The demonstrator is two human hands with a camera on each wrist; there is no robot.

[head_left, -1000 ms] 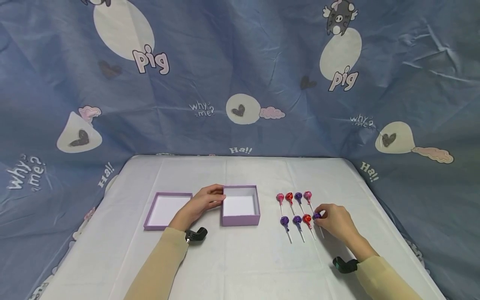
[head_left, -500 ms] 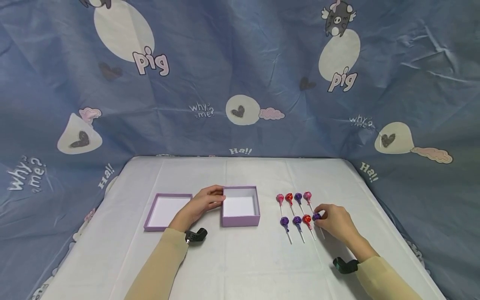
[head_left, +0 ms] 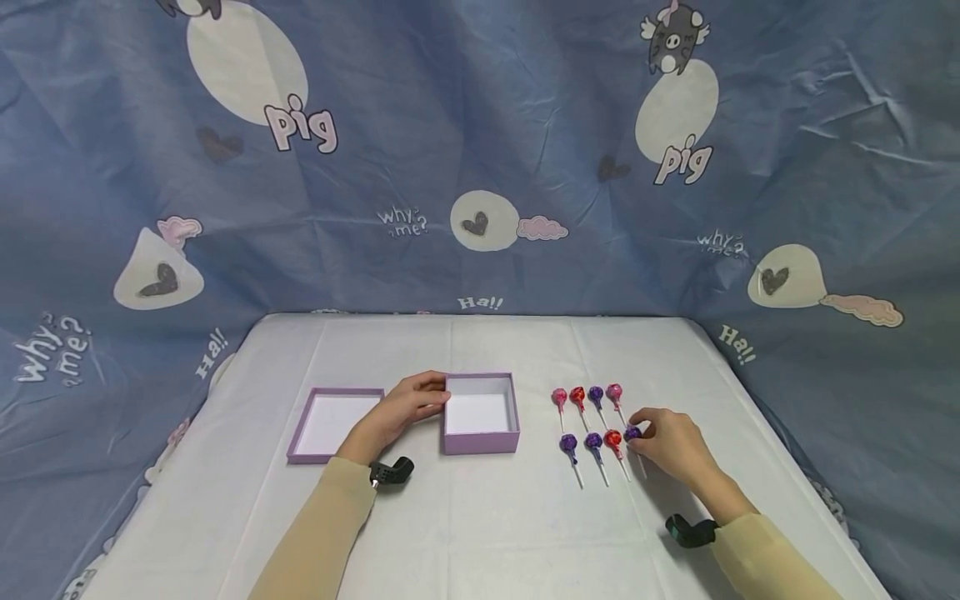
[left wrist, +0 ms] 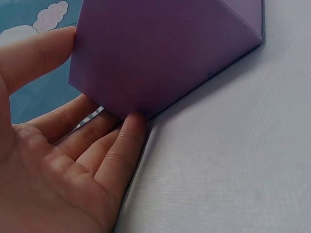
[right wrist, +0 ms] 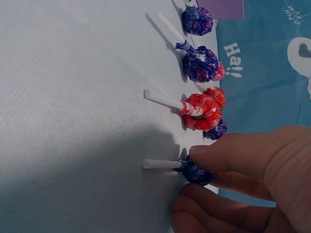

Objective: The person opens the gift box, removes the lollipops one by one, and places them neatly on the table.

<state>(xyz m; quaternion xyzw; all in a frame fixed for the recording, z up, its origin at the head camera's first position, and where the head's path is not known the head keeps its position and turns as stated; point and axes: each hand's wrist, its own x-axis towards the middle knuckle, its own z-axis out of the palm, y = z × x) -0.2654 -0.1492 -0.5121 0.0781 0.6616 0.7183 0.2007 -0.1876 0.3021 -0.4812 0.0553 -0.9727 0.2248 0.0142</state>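
My left hand rests against the left wall of an open purple box with a white inside. In the left wrist view the thumb touches the edge of the purple wall, and the other fingers lie near its lower corner, some tips hidden behind it. At the right, my right hand pinches the wrapped head of a purple lollipop between thumb and fingers. Its white stick lies low over the tablecloth. Beside it a red lollipop and a purple lollipop lie in the same row.
A shallow purple lid, white inside, lies left of the box, partly behind my left hand. Farther back is another row of lollipops, including a pink one and a red one. A blue printed cloth hangs behind the table.
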